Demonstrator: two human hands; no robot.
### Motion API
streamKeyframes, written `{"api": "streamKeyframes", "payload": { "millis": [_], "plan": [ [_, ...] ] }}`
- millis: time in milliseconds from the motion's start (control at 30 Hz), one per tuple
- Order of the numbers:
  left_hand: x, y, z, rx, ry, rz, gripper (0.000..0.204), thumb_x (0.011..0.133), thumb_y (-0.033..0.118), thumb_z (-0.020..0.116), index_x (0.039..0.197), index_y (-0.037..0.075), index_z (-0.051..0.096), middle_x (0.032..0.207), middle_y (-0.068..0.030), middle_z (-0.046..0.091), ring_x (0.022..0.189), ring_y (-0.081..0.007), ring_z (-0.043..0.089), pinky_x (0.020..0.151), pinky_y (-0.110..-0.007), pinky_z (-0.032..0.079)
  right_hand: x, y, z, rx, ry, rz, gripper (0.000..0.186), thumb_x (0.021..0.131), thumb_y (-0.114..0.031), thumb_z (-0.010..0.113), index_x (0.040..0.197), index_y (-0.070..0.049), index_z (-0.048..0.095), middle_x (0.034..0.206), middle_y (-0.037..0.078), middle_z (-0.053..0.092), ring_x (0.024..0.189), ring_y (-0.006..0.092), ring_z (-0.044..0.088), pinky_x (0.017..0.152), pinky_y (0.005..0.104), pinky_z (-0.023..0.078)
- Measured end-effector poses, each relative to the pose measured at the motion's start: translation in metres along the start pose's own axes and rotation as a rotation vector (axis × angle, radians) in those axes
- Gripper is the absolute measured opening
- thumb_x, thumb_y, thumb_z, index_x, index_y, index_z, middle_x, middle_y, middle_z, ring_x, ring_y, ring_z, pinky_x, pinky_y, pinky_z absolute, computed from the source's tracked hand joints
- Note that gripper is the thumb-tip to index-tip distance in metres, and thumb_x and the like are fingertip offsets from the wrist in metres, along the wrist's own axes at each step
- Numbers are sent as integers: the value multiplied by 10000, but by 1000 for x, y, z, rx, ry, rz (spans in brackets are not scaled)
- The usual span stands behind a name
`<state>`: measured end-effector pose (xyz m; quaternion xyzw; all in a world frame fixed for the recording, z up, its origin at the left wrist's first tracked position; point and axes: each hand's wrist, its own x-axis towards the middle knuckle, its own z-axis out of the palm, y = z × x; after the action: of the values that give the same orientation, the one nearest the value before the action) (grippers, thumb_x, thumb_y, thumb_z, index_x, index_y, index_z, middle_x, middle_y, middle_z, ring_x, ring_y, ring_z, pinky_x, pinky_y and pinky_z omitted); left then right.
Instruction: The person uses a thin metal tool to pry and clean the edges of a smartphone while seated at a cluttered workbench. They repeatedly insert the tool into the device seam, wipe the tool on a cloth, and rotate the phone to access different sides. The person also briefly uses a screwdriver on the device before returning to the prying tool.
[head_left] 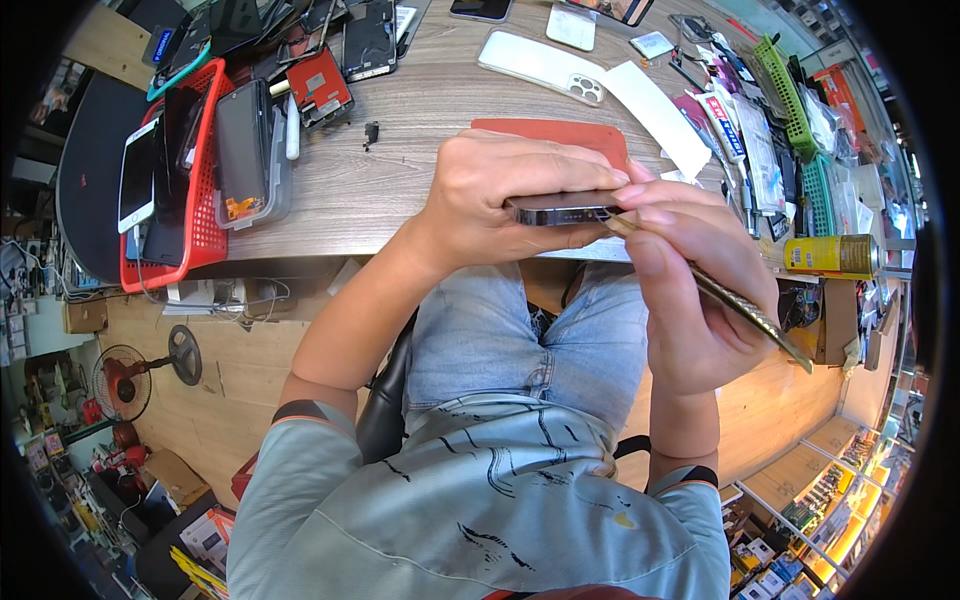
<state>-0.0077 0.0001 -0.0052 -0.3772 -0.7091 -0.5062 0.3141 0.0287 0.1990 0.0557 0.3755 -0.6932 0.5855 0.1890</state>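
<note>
My left hand (476,190) grips a dark smartphone (555,216) held edge-up over the front of the desk, its short metal side with small holes facing me. My right hand (700,290) is closed on a slim gold patterned tool (741,305), like tweezers, whose tip reaches that edge of the phone near its right part. Fingers of both hands meet around the phone's right end. Behind them lies a red mat (545,131), partly hidden by my hands.
Left: red basket (205,262) with phones, clear box (277,208), parts pile (365,40). Back: white phone (530,65), white card (655,120). Right: tube (720,125), green baskets (780,90), yellow can (830,256). Below, my legs (465,330) and a fan (125,382) at left.
</note>
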Motion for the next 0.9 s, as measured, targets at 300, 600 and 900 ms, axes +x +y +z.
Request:
{"api": "streamKeyframes", "payload": {
  "millis": [300, 600, 900],
  "plan": [
    [0, 0, 0, 4, 0, -4, 376, 766, 282, 906, 1014, 16, 811, 1012, -157, 816, 916, -298, 813, 780, -340, 646, 1, 1, -1, 52, 6, 43, 140, 883, 81, 709, 1022, 77, 728, 1005, 231, 750, 996, 351, 732, 1041, 590, 546],
    [2, 2, 0, 28, 1, 14, 367, 770, 275, 915, 1012, 19, 813, 1016, -153, 817, 899, -297, 815, 778, -354, 652, 3, -7, 0, 70, 43, 158, 100, 894, 66, 715, 991, 83, 735, 988, 217, 751, 977, 325, 735, 1045, 570, 541],
    [3, 3, 0, -23, -35, 14, 352, 781, 248, 903, 1036, 21, 815, 1008, -170, 813, 905, -303, 813, 789, -359, 651, 4, -21, -1, 83, 59, 284, 99, 914, 78, 724, 1013, 84, 730, 978, 216, 758, 970, 298, 737, 1018, 514, 562]
  ]
}}
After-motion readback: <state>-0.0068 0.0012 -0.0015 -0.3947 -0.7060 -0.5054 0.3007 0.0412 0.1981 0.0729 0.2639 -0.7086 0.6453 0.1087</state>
